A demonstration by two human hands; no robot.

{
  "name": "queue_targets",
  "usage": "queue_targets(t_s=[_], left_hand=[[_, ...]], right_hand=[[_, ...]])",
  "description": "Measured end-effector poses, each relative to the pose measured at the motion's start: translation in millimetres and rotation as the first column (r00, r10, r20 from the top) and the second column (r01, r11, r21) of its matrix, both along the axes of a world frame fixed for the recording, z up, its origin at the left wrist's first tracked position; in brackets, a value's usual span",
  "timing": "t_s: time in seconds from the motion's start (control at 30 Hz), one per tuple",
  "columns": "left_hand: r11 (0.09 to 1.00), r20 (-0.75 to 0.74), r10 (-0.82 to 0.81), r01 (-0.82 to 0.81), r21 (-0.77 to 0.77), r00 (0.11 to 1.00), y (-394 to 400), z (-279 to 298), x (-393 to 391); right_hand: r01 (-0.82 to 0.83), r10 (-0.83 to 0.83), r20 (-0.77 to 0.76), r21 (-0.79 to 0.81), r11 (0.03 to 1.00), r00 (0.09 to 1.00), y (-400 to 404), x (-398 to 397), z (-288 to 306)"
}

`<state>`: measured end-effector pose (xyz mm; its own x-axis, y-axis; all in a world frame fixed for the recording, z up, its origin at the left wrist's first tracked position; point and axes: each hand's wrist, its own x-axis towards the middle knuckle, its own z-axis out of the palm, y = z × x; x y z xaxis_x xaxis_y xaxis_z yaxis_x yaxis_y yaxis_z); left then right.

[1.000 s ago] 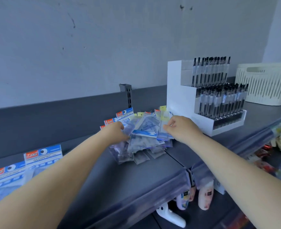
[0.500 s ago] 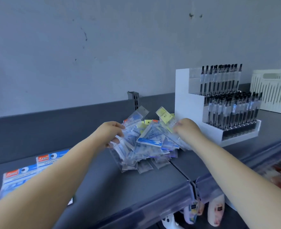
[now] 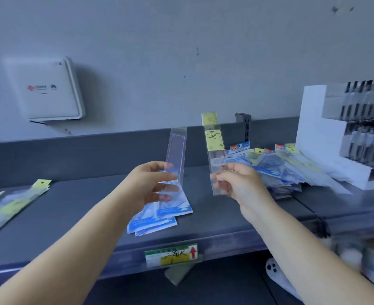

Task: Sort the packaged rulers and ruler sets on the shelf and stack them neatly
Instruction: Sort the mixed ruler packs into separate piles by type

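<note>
While left hand (image 3: pixel 147 186) grips ruler packs (image 3: pixel 175 155), right hand (image 3: pixel 240 183) pinches ruler (image 3: pixel 213 148)

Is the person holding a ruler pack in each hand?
Yes, the left hand holds a clear pack and the right hand a yellow-labelled pack.

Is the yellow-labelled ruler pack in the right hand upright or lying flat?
Upright: the right hand pinches the ruler pack at its bottom, yellow header pointing up.
</note>
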<state>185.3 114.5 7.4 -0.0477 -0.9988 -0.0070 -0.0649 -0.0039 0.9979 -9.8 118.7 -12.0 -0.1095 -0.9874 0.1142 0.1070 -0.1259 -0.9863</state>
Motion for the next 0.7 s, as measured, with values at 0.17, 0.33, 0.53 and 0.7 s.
queue_targets(t_s=[0.17,0.33,0.53,0.7], left_hand=[[0.995,-0.032,0.084,-0.086,-0.049,0.996,31,0,73],[0.984,-0.037,0.148,-0.151,-0.096,0.988,53,-8,161],[0.981,0.013,0.162,-0.160,-0.106,0.987,72,-11,280],[0.986,0.056,0.142,-0.136,-0.102,0.988,80,-12,369]], right_hand=[[-0.198,0.198,-0.058,0.005,0.980,0.978,18,77,5],[-0.286,0.286,-0.020,-0.004,0.958,0.958,29,167,3],[-0.344,0.344,0.010,0.004,0.939,0.939,43,289,-7],[-0.324,0.324,-0.015,0.009,0.946,0.946,50,375,-11]])
